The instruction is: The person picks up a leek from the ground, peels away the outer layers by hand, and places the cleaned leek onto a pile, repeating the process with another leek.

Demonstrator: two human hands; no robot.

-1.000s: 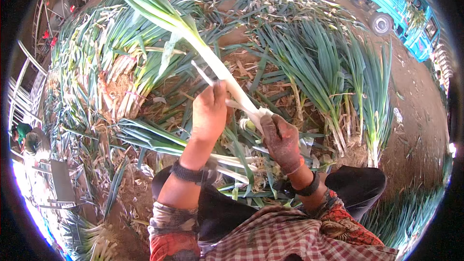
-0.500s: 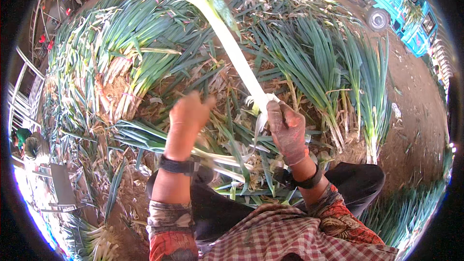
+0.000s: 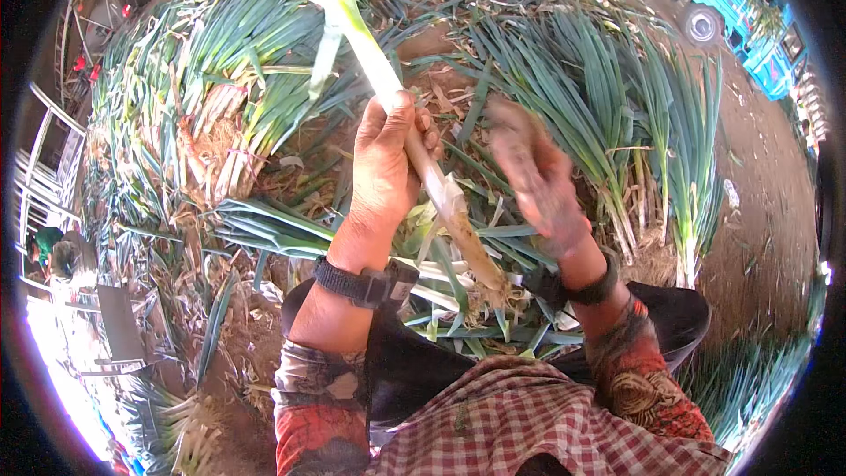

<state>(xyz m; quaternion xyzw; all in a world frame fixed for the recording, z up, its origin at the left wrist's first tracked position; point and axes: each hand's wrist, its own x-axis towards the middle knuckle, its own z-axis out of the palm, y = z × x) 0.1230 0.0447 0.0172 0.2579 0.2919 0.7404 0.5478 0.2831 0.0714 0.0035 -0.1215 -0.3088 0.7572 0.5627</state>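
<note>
Leek heap (image 3: 211,62) at left | leek bundle (image 3: 564,97) at right | held leek (image 3: 431,175) slanting between the two, root end lowest | left hand (image 3: 385,159) wrapped around its stalk | right hand (image 3: 534,172), motion-blurred, loosely spread, just beside it, released

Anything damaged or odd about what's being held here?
The leek in the left hand looks ragged: its outer skin is torn partway down, with the root end below brown, unlike the white stalk above.
</note>
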